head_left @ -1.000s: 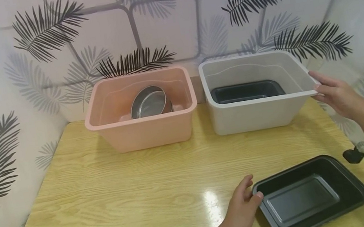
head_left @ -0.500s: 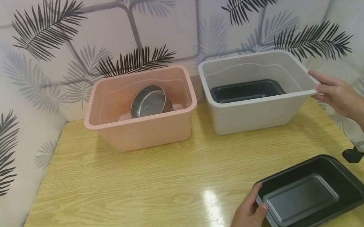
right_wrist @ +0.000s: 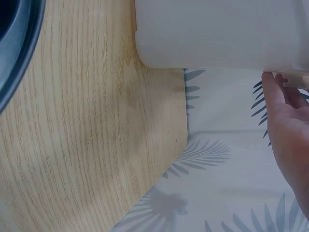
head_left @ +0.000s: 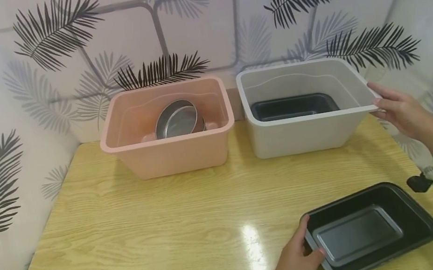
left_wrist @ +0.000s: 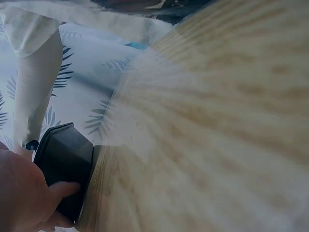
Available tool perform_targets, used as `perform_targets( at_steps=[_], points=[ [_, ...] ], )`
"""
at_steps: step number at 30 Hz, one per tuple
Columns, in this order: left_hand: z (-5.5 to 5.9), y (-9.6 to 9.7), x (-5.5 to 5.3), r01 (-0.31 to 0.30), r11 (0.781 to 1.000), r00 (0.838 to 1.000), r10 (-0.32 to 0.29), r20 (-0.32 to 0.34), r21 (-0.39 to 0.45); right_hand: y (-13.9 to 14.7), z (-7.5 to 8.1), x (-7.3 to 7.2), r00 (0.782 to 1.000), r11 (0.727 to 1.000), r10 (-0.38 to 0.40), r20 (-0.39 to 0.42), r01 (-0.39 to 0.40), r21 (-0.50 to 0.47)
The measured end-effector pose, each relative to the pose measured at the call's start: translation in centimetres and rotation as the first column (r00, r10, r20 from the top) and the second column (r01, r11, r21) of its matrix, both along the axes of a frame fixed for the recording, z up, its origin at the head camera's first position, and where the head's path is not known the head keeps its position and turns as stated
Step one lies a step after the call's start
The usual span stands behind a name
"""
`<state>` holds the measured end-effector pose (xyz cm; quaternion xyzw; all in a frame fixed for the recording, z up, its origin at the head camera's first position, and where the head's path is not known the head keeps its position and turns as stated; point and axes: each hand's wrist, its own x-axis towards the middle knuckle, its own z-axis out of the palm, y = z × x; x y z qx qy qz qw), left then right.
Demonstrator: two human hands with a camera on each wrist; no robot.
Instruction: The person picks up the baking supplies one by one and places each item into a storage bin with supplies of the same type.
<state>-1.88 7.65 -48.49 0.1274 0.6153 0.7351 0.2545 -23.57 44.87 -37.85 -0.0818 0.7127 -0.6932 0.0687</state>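
Observation:
A dark rectangular baking pan [head_left: 357, 235] lies on the table at the front right. My left hand [head_left: 294, 264] grips its left end, thumb over the rim and fingers along the outer side. In the left wrist view the pan [left_wrist: 67, 150] shows side-on beside that hand [left_wrist: 21, 193]. At the back right stands a white plastic bin [head_left: 297, 136]. My right hand [head_left: 402, 112] holds the bin's right end by the rim, seen also from below in the right wrist view [right_wrist: 289, 125]. Inside the bin sits another dark pan [head_left: 295, 107], partly hidden by the front wall.
Left of the white bin is a pink plastic bin [head_left: 175, 158] with a round metal cake pan [head_left: 177, 120] tilted inside. Both stand near the back edge of the wooden table [head_left: 151, 230]. A leaf-patterned wall covering [head_left: 199, 29] rises behind and at both sides.
My left hand has moved slightly right onto the baking pan's end, its thumb sliding from the rim further over the inside. My right hand stays on the white bin.

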Motion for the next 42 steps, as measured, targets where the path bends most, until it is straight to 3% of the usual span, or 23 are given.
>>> perform_targets(
  at_steps=[5,9,16,23,33,42],
  points=[
    [0.0,0.0,-0.4,0.002,0.996,0.999,-0.007,0.052,0.087,0.1,-0.1,0.0,1.0,1.0,0.0,-0.004,0.0,0.004],
    [0.2,-0.1,-0.8,-0.009,0.994,0.994,-0.003,0.108,0.111,0.1,-0.1,0.1,1.0,1.0,0.002,-0.002,-0.002,-0.003],
    [0.3,-0.6,-2.0,-0.015,0.994,0.994,0.003,0.11,0.108,0.1,0.0,0.0,1.0,1.0,0.009,-0.007,-0.009,0.014],
    [1.3,-1.6,-3.6,-0.07,0.986,0.987,0.047,0.152,0.152,0.0,0.1,-0.1,1.0,0.999,0.028,-0.015,-0.028,-0.025],
    [3.3,-3.8,-6.4,-0.059,0.983,0.995,0.044,0.085,0.175,0.1,0.1,0.0,1.0,1.0,0.018,-0.005,-0.018,-0.019],
    [5.9,-5.4,-8.8,-0.045,0.993,0.999,0.044,0.012,0.109,0.0,0.1,0.2,1.0,0.998,0.01,-0.007,-0.011,-0.055]
  ],
)
